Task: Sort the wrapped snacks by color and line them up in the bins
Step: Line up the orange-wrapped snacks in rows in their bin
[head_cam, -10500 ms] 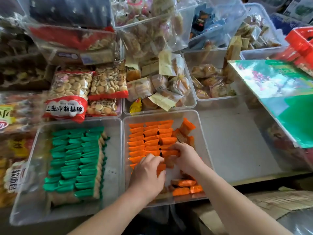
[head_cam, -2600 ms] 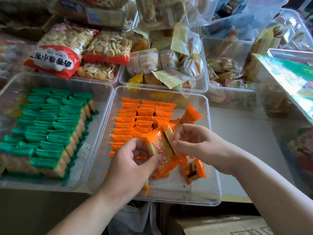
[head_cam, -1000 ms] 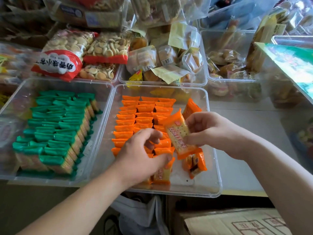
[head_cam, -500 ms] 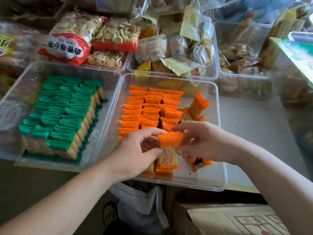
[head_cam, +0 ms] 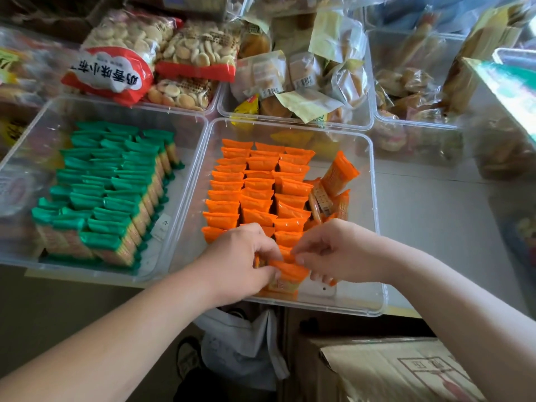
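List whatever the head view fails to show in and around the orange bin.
All in the head view:
- Near ends of the orange rows: hidden under the left hand and right hand.
- Print on the orange pack both hands pinch: too small, blurred.
- Loose packs at the right of the bin: lower ones hidden behind the right hand.
- Cardboard box: cut off by the bottom edge.

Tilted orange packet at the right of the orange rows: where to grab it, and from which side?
Pinch the raised upper end of the tilted orange packet, across its flat faces, coming from above and the right. It leans up clear there, with bare bin floor to its right. Its lower end sits among loose packets beside the rows, so it is likely harder to reach.
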Motion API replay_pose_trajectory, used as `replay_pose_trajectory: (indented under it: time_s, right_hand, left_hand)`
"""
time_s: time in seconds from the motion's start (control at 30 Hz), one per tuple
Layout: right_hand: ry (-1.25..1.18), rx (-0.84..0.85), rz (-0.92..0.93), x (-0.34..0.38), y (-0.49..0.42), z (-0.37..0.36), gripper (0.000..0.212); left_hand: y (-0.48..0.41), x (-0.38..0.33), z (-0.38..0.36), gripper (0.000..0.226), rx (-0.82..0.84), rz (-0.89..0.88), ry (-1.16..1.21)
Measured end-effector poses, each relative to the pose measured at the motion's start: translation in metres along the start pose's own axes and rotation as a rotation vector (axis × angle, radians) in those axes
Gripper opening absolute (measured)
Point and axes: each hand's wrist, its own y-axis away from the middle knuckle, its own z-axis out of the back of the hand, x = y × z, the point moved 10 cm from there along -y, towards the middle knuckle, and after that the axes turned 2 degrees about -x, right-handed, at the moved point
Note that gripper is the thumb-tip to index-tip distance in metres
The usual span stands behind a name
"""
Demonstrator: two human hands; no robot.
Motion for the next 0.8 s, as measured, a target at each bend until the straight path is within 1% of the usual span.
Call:
replay_pose_trajectory:
  time_s: [0.1,0.13,0.2,0.3,0.37,0.43,0.5,0.57,0.6,0.67,0.73,0.8]
  right_hand:
    - [0.055,-0.183,-0.012,-0.006,-0.002,0.011,0.01]
    - [0.062,-0.217,-0.029,-0.008,-0.002,0.013,0.012]
    - [0.069,-0.227,-0.107,-0.012,-0.005,0.014,0.017]
    - [-0.048,-0.217,-0.221,-0.015,-0.007,0.014,0.009]
    - [-0.092,-0.231,-0.225,-0.011,-0.006,0.014,0.005]
    - [-0.154,-0.23,-0.219,-0.008,-0.003,0.011,0.006]
    - [-0.287,-0.221,-0.24,-0.008,0.001,0.006,0.007]
    - [-0.391,-0.19,-0.265,-0.009,0.004,0.003,0.013]
    - [-0.407,-0.158,-0.281,-0.011,0.005,0.001,0.019]
    - [-0.372,-0.057,-0.305,-0.014,0.007,-0.004,0.035]
    - [-0.275,0.041,-0.279,-0.013,0.008,-0.01,0.051]
    - [-0.082,0.062,-0.247,-0.011,0.01,-0.016,0.058]
  left_hand:
    - [0.0,0.004,0.003,0.006,0.001,0.055,-0.086]
    - [0.001,0.005,0.004,0.006,-0.018,0.07,-0.127]
    - [0.003,0.002,0.006,0.01,-0.051,0.079,-0.173]
    - [0.009,-0.006,0.002,0.016,-0.034,0.066,-0.194]
    - [0.012,-0.007,-0.001,0.021,-0.009,0.057,-0.202]
    - [0.011,-0.001,0.002,0.02,-0.026,0.076,-0.18]
    - [0.007,0.009,0.008,0.018,-0.084,0.138,-0.143]
    - [0.005,0.013,0.01,0.024,-0.108,0.189,-0.114]
    - [0.005,0.014,0.009,0.027,-0.108,0.197,-0.076]
    - [0.004,0.018,0.009,0.023,-0.131,0.189,0.056]
    - [0.005,0.023,0.016,0.009,-0.199,0.183,0.188]
    - [0.009,0.027,0.024,0.015,-0.273,0.195,0.247]
